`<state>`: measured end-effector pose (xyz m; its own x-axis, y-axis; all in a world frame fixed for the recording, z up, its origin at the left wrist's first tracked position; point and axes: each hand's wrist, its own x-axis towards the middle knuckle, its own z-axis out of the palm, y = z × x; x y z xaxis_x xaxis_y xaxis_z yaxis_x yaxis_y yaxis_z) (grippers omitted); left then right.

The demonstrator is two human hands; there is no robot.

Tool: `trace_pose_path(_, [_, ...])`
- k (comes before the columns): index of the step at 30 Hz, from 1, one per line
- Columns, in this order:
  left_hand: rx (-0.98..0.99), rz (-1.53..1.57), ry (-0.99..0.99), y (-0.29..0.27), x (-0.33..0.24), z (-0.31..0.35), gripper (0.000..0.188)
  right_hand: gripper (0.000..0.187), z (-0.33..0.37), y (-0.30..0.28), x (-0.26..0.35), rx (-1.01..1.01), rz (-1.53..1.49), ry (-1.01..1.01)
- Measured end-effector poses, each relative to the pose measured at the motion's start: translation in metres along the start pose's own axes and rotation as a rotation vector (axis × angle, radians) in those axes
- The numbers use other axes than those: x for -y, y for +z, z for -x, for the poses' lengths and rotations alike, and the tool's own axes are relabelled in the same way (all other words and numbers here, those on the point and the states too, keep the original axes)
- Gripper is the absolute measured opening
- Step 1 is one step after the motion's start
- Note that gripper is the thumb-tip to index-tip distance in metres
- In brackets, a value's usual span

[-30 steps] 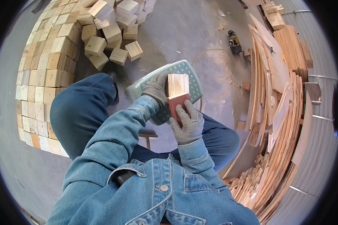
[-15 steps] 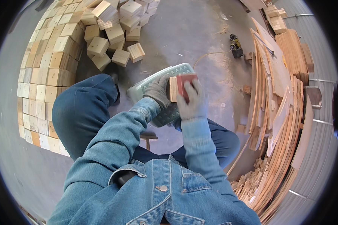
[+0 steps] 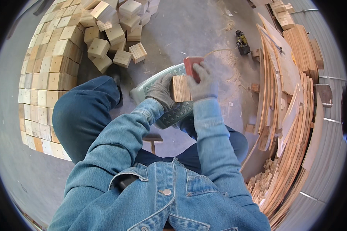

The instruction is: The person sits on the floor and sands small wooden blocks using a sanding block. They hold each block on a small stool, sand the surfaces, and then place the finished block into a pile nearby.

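Note:
In a grey glove, my left hand (image 3: 161, 91) grips a plywood-edged wooden block (image 3: 181, 89) by its left side. My right hand (image 3: 202, 81), gloved too, is closed round a reddish sanding block (image 3: 193, 66), which it holds at the wood block's upper right corner. Whether the two blocks touch there I cannot tell. Beneath both hands is an upturned pale green plastic crate (image 3: 142, 85) with a pattern of holes, standing between my knees.
Stacked wooden blocks (image 3: 46, 79) form a wall at left, with a loose heap of blocks (image 3: 115, 34) beside it. A yellow-and-black power tool (image 3: 242, 43) lies on the floor. Long boards and strips (image 3: 297, 127) are piled at right, near a corrugated metal wall (image 3: 333, 104).
My right hand has moved the sanding block up and to the right, off the wood block's face. More of the wood block's layered face now shows. My left hand stays nearly still.

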<state>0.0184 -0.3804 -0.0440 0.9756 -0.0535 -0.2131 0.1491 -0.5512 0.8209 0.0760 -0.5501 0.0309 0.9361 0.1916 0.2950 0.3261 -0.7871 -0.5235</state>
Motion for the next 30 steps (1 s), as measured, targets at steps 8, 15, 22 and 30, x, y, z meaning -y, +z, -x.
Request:
trace_pose_path(8, [-0.023, -0.037, 0.037, -0.007, -0.001, 0.003, 0.1, 0.054, 0.052, -0.029, -0.002, 0.015, 0.06, 0.038])
trace_pose_path(15, [-0.092, -0.021, 0.14, 0.022, 0.028, -0.011, 0.092, 0.059, 0.136, -0.052, -0.023, 0.001, -0.201, 0.264])
trace_pose_path(22, [-0.193, 0.392, 0.151, -0.032, -0.028, 0.019, 0.079, 0.06, 0.136, -0.049, -0.037, -0.056, -0.301, 0.376])
trace_pose_path(30, [-0.37, 0.954, 0.171, -0.113, -0.068, 0.045, 0.097, 0.062, 0.129, -0.029, -0.022, 0.009, -0.659, 0.601])
